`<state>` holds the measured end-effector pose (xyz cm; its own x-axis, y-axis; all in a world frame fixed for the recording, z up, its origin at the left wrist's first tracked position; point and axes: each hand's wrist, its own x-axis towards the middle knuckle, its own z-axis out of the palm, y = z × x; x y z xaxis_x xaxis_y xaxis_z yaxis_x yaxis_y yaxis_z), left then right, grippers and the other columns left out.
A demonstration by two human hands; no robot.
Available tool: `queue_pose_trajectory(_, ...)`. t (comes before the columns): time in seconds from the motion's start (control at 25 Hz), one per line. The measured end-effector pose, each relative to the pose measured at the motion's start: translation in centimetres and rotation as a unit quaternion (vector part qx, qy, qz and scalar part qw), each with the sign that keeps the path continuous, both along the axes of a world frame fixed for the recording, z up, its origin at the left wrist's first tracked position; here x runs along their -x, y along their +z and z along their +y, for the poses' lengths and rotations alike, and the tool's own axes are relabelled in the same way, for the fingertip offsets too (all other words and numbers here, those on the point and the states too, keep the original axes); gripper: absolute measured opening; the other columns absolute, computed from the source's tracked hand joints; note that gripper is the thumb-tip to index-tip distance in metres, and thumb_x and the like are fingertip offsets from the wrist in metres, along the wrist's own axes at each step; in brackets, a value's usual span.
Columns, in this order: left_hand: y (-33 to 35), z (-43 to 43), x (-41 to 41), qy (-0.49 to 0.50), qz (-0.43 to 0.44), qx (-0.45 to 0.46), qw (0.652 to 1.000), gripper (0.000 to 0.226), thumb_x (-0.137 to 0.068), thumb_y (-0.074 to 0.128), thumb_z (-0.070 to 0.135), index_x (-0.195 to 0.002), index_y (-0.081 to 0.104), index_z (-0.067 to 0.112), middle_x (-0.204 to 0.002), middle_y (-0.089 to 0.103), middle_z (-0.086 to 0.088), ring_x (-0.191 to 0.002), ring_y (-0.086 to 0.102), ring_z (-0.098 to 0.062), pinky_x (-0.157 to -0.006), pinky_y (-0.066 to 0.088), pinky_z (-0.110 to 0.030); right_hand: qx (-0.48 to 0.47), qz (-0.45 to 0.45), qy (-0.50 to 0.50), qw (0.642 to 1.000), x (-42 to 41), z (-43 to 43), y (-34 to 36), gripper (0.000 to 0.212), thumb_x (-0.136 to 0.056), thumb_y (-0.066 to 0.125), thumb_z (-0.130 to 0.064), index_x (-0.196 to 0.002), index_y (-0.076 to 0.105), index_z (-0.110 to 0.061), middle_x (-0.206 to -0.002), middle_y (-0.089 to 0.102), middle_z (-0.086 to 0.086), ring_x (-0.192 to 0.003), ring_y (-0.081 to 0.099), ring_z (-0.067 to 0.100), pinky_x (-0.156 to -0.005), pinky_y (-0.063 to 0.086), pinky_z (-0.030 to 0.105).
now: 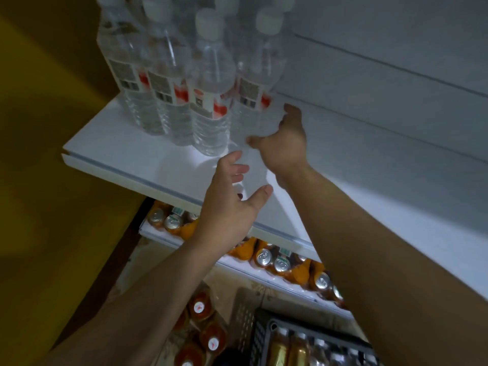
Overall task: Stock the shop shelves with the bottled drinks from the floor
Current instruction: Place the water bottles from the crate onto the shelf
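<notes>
Several clear water bottles [169,83] with white caps and red-and-white labels stand grouped at the left end of a white shelf [111,151]. My right hand [284,143] reaches to the rightmost water bottle [253,83]; thumb in front and fingers behind curl round its lower part, which stands on the shelf. My left hand [229,204] hovers over the shelf's front edge just below that bottle, fingers spread and relaxed, holding nothing.
To the right of the bottles the shelf [369,165] is bare, backed by a white panel. A lower shelf [245,268] carries orange drinks with silver caps. On the floor lie red-capped bottles [203,323] and a dark crate [266,336] with golden bottles. A yellow wall [47,128] stands left.
</notes>
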<state>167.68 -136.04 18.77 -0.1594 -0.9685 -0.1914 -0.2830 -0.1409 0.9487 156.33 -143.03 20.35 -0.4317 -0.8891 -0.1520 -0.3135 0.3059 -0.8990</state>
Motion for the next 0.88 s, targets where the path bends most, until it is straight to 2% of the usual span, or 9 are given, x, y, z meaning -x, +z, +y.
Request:
queue_pose_trajectory(0.08,-0.3,1.0,1.4,-0.019,-0.007,-0.003,1.0,0.064,-0.088,0.069,0.025,-0.142,0.034,0.031,-0.122,0.048,0.019,-0.111,0.049,0.002,-0.095,0.042,-0.017,-0.002,-0.017,-0.015,1.0,0.8,3.3,-1.0,0.076,-0.079,0.077,-0.006,-0.144,0.037,-0.013,-0.134,0.052,0.003,-0.114,0.049,0.009,-0.089,0.043,0.021)
queue_pose_trajectory(0.16,-0.5,2.4,3.1,-0.046,-0.017,0.005,0.999,0.051,-0.096,0.058,0.021,-0.141,0.037,0.031,-0.122,0.048,0.02,-0.11,0.049,0.003,-0.095,0.041,-0.015,0.019,-0.057,-0.053,0.997,2.3,7.5,-1.6,0.062,-0.082,0.074,-0.003,-0.135,0.046,-0.015,-0.129,0.058,0.001,-0.115,0.058,0.013,-0.096,0.05,0.029)
queue_pose_trajectory(0.24,-0.7,4.4,4.9,-0.061,-0.019,0.015,0.998,0.041,-0.1,0.05,0.021,-0.138,0.04,0.032,-0.124,0.051,0.017,-0.11,0.051,0.003,-0.094,0.044,-0.019,0.042,-0.124,-0.098,0.986,4.8,12.5,-1.9,0.039,-0.089,0.068,-0.004,-0.122,0.053,-0.017,-0.109,0.068,0.001,-0.092,0.071,0.015,-0.084,0.059,0.037)
queue_pose_trajectory(0.32,-1.9,7.2,6.6,-0.076,-0.021,0.009,0.997,0.039,-0.1,0.05,0.02,-0.136,0.042,0.032,-0.123,0.054,0.015,-0.107,0.053,0.003,-0.093,0.047,-0.021,0.025,-0.186,-0.122,0.975,7.6,18.0,-1.9,0.016,-0.097,0.058,-0.008,-0.112,0.058,-0.012,-0.091,0.071,0.006,-0.069,0.073,0.017,-0.061,0.059,0.032)
queue_pose_trajectory(0.44,-4.9,14.2,9.3,-0.116,-0.02,-0.022,0.993,0.04,-0.096,0.056,0.012,-0.133,0.045,0.024,-0.116,0.058,0.01,-0.1,0.056,0.003,-0.093,0.049,-0.025,-0.064,-0.185,-0.143,0.97,11.2,27.7,-3.8,0.013,-0.1,0.056,-0.017,-0.103,0.061,-0.005,-0.08,0.07,0.007,-0.059,0.069,0.019,-0.047,0.051,0.028)
queue_pose_trajectory(0.6,-8.2,24.1,12.6,-0.21,-0.052,-0.079,0.973,0.045,-0.094,0.061,0.019,-0.133,0.045,0.036,-0.118,0.056,0.02,-0.107,0.053,0.008,-0.085,0.043,-0.008,-0.201,-0.172,-0.158,0.951,15.5,39.9,-9.6,0.016,-0.1,0.055,-0.024,-0.099,0.062,-0.01,-0.085,0.073,0.005,-0.069,0.072,0.021,-0.052,0.053,0.029)
queue_pose_trajectory(0.64,-9.3,25.9,13.4,-0.213,-0.06,-0.123,0.967,0.047,-0.093,0.062,0.021,-0.135,0.044,0.034,-0.119,0.056,0.019,-0.107,0.053,0.007,-0.086,0.043,-0.01,-0.237,-0.18,-0.172,0.939,16.4,42.5,-11.7,0.013,-0.1,0.056,-0.021,-0.1,0.063,-0.01,-0.085,0.073,0.007,-0.068,0.072,0.022,-0.053,0.053,0.031)
queue_pose_trajectory(0.76,-13.3,30.4,15.2,-0.219,-0.121,-0.264,0.932,0.052,-0.092,0.064,0.027,-0.139,0.041,0.024,-0.124,0.058,0.005,-0.112,0.056,-0.01,-0.093,0.047,-0.028,-0.34,-0.22,-0.233,0.884,17.6,48.9,-18.2,0.013,-0.1,0.055,-0.019,-0.1,0.063,-0.009,-0.085,0.071,0.013,-0.065,0.068,0.022,-0.056,0.055,0.033)
queue_pose_trajectory(0.88,-16.8,34.6,16.2,-0.265,-0.19,-0.333,0.885,0.051,-0.094,0.061,0.032,-0.139,0.039,0.022,-0.123,0.055,0.004,-0.106,0.056,-0.012,-0.085,0.049,-0.03,-0.449,-0.265,-0.201,0.829,17.0,53.8,-23.3,0.014,-0.096,0.059,-0.014,-0.083,0.062,-0.017,-0.091,0.068,0.01,-0.08,0.066,0.022,-0.078,0.06,0.043)
